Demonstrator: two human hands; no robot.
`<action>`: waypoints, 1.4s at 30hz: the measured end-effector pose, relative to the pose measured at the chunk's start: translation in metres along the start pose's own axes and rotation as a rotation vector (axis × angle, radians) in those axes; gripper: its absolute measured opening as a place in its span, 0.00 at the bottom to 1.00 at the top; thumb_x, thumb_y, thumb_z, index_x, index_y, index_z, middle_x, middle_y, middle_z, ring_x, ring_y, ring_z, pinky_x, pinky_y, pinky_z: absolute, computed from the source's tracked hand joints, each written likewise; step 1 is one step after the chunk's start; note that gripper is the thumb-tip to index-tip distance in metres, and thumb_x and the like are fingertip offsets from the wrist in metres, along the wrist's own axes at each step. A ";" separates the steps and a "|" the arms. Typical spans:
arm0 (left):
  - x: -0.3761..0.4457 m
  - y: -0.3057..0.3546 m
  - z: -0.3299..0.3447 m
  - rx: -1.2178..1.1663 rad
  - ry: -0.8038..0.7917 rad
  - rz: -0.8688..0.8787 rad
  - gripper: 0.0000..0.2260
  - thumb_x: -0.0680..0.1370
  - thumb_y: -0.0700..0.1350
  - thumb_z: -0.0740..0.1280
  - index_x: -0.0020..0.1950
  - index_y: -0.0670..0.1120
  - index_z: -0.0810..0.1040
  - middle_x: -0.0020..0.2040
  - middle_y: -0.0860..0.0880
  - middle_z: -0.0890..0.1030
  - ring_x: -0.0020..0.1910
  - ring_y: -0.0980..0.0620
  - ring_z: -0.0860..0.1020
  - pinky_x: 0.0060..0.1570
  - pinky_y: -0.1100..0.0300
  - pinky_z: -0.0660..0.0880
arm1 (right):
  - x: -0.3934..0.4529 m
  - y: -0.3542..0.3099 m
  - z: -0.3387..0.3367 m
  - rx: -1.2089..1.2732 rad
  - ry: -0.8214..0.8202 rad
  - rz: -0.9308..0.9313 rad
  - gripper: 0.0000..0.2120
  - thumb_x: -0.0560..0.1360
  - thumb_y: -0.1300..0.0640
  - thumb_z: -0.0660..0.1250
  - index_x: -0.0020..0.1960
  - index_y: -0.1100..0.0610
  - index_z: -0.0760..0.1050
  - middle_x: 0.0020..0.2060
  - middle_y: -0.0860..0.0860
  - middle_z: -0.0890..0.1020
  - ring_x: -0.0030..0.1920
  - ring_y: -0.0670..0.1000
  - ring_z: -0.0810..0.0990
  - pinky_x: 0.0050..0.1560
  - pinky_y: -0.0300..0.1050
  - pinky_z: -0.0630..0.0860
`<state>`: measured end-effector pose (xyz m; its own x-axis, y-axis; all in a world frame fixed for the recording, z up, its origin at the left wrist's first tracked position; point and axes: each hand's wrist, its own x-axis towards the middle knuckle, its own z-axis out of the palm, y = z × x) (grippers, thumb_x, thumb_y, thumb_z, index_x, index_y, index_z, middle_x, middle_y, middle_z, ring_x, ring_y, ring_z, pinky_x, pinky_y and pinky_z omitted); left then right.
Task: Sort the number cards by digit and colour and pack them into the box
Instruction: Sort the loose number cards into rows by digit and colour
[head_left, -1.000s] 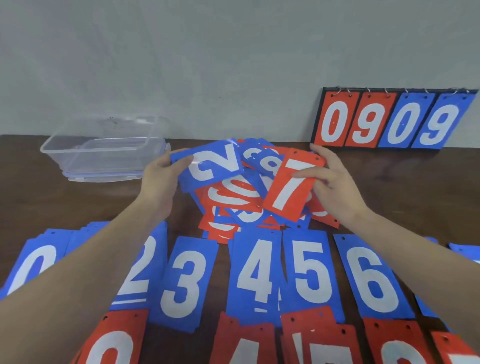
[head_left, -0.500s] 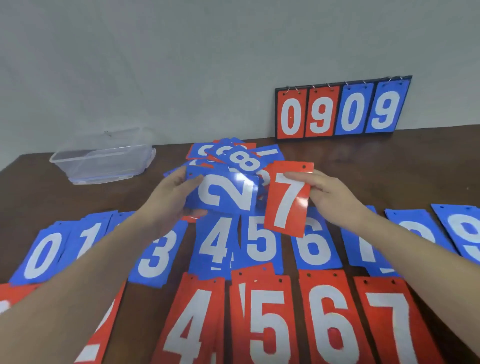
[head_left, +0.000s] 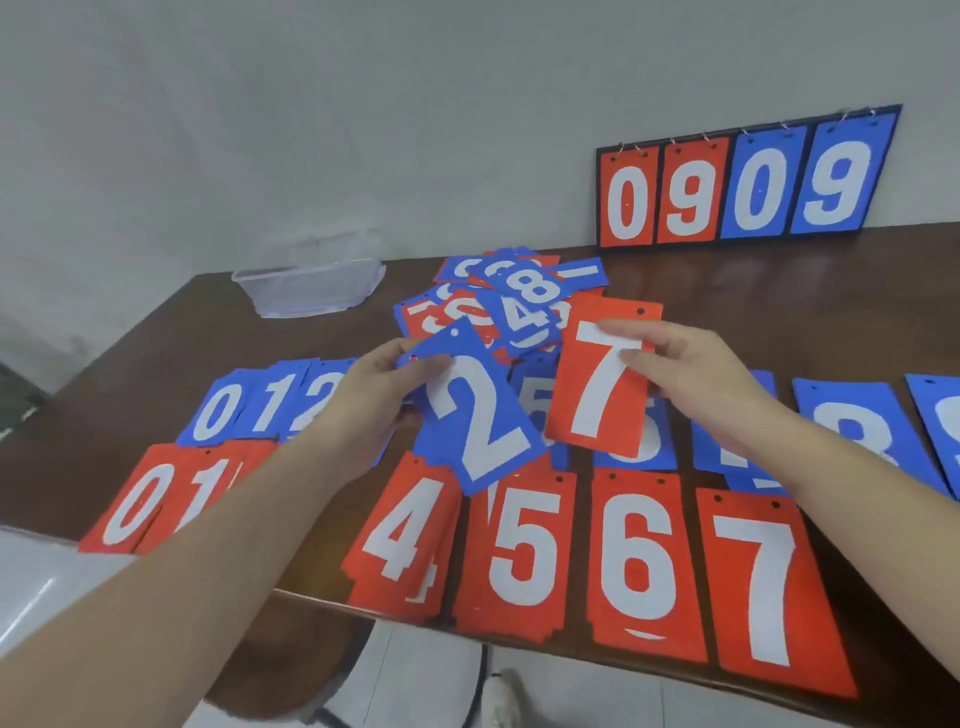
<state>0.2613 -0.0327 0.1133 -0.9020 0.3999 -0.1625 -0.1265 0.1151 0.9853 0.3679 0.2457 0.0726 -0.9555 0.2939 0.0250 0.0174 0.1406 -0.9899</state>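
Over the near sorted rows now: left hand (head_left: 374, 400) holds blue "2" card (head_left: 475, 415), right hand (head_left: 691, 374) holds red "7" card (head_left: 597, 384), both lifted clear of far mixed pile (head_left: 498, 306); placing looks next.

Unsorted card heap (head_left: 511, 306) behind sorted rows (head_left: 524, 551); box (head_left: 311, 283) far left of heap.
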 end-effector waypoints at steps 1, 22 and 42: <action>-0.005 -0.002 -0.003 -0.035 0.001 -0.015 0.07 0.79 0.43 0.69 0.57 0.46 0.79 0.54 0.46 0.86 0.50 0.49 0.85 0.44 0.57 0.82 | -0.001 -0.001 0.003 -0.002 -0.009 0.002 0.15 0.82 0.58 0.65 0.59 0.39 0.81 0.60 0.44 0.83 0.55 0.43 0.84 0.47 0.39 0.82; 0.028 -0.045 -0.216 0.035 0.291 -0.090 0.07 0.82 0.42 0.66 0.56 0.53 0.80 0.50 0.46 0.85 0.44 0.47 0.85 0.40 0.53 0.82 | 0.054 -0.021 0.200 -0.078 -0.102 0.096 0.16 0.82 0.61 0.65 0.61 0.42 0.80 0.58 0.45 0.84 0.52 0.47 0.86 0.46 0.46 0.84; 0.141 -0.079 -0.229 0.977 -0.049 0.242 0.19 0.77 0.41 0.71 0.68 0.51 0.74 0.70 0.48 0.68 0.62 0.46 0.69 0.60 0.55 0.68 | 0.043 -0.023 0.209 -0.182 0.120 0.186 0.17 0.81 0.61 0.66 0.64 0.42 0.77 0.59 0.46 0.82 0.54 0.49 0.85 0.46 0.53 0.85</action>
<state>0.0495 -0.1935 0.0246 -0.8381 0.5454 0.0127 0.4713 0.7122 0.5203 0.2648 0.0578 0.0678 -0.8893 0.4393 -0.1276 0.2520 0.2375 -0.9381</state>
